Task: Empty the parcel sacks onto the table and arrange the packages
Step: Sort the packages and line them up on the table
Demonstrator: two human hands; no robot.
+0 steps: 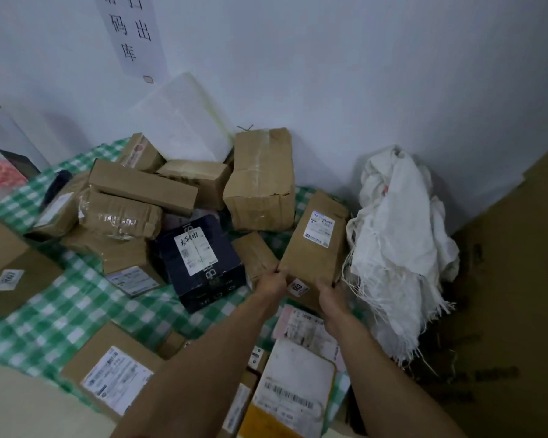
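Note:
A tall brown cardboard box with a white shipping label stands tilted at the table's right side. My left hand grips its lower left corner and my right hand grips its lower right corner. Just right of it lies a crumpled white woven sack with frayed threads, slumped against the wall. The table carries a green checked cloth. A heap of brown boxes and a dark blue box with a handwritten label fills the middle and back.
Flat labelled parcels and a white padded mailer lie near the front edge under my arms. A white foam box leans on the wall. A large brown carton stands at the right. A paper sign hangs on the wall.

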